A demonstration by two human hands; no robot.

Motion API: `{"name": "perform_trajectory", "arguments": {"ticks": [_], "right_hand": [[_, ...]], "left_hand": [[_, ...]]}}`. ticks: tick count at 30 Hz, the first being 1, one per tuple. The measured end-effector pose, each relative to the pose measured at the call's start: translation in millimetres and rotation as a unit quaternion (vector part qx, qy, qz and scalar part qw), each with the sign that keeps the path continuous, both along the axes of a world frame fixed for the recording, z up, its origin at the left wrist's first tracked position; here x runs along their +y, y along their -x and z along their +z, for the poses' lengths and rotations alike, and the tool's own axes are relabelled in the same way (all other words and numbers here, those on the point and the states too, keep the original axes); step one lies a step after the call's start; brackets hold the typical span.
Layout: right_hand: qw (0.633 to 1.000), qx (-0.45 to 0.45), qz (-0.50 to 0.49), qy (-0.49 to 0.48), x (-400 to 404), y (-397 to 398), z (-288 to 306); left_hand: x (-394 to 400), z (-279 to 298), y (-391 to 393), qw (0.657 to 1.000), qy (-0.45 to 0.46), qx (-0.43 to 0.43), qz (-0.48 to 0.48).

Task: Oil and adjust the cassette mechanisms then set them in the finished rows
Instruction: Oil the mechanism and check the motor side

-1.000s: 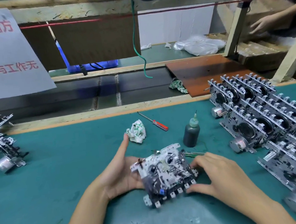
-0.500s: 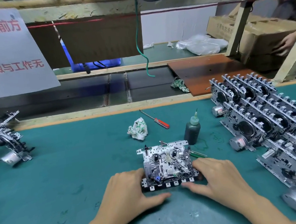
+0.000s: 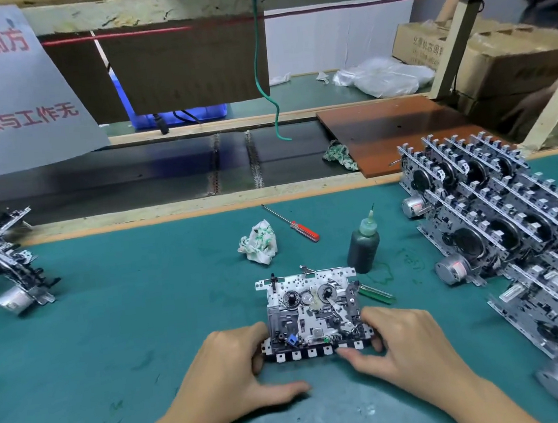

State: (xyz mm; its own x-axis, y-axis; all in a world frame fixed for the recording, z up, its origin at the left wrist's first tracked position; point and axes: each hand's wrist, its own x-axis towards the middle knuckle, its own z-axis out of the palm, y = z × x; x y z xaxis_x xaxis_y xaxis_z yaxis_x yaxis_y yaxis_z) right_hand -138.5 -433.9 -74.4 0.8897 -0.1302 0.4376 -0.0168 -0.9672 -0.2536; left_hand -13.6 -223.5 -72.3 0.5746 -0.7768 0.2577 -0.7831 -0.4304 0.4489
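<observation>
Near the front edge of the worktop (image 3: 116,318), a cassette mechanism (image 3: 312,314) lies flat on the green mat. Both forearms reach in from the front edge. His left hand (image 3: 234,371) curls its fingers round the mechanism's left end, thumb stretched along the mat. His right hand (image 3: 406,342) grips the right end, thumb pressing the near key row. Finished rows (image 3: 512,221) stand along the right edge.

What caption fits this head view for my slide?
Both hands steady a cassette mechanism on the green mat, oil bottle and finished rows nearby.
</observation>
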Motion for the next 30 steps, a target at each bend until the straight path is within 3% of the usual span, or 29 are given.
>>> {"name": "perform_trajectory", "arguments": {"ticks": [6,11,17,20,24,30], "right_hand": [[0.999,0.028,0.03,-0.025,-2,2,2],[0.998,0.016,0.037,-0.045,-1,1,1],[0.995,0.029,0.041,-0.081,0,2,2],[0.995,0.029,0.033,-0.084,1,1,3],[0.996,0.035,0.019,-0.081,0,1,1],[0.996,0.018,-0.032,-0.08,7,-2,0]], "left_hand": [[-6,1,4,0.995,0.032,-0.088,0.036],[-3,2,3,0.997,0.022,-0.074,0.011],[-16,3,16,0.991,0.013,-0.062,0.119],[-13,4,10,0.994,0.031,-0.066,0.087],[-4,2,3,0.999,-0.006,0.036,0.032],[-3,1,7,0.999,0.015,-0.046,0.006]]}}
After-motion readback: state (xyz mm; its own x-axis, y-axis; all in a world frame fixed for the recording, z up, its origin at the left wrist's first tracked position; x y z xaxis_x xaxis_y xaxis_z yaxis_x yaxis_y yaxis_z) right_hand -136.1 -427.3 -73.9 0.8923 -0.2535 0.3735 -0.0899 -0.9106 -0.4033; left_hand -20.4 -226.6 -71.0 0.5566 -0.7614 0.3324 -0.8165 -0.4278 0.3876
